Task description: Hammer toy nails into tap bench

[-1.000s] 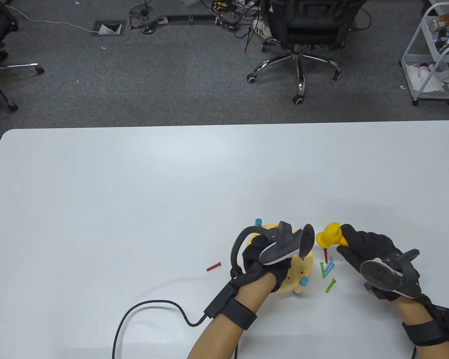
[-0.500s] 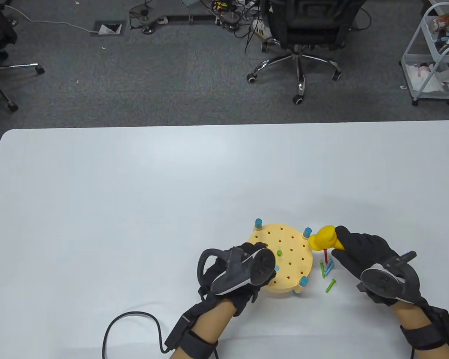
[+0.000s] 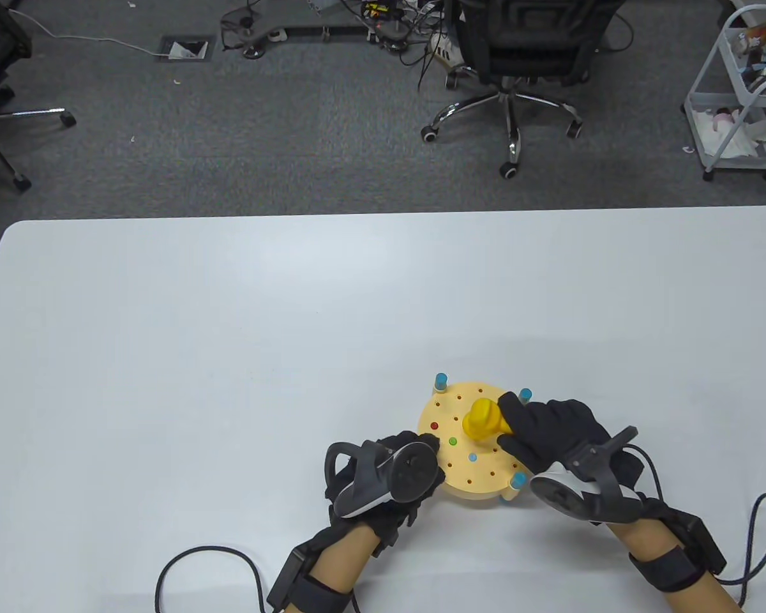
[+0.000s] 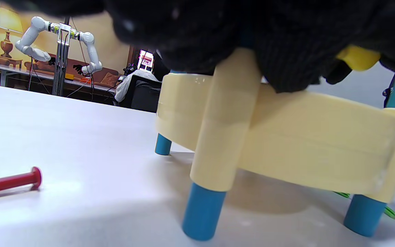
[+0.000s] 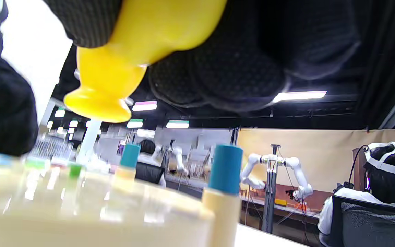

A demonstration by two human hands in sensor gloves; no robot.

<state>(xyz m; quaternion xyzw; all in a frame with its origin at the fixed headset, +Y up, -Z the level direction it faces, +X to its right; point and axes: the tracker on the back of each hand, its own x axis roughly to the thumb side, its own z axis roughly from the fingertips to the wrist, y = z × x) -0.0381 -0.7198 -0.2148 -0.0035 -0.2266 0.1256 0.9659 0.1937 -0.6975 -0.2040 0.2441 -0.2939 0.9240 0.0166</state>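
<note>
Right hand moved left, fingers wrapped round yellow hammer now over peg board, left hand still steadying its edge, finger spread unclear

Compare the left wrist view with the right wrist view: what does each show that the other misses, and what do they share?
Only the left wrist view shows the red nail lying on the table, the bench's blue feet, and the left hand resting on the tap bench. Only the right wrist view shows the right hand gripping the yellow hammer, its face just above the bench top, and a green nail head seated in the top. Both show the cream bench and its blue-capped posts.
</note>
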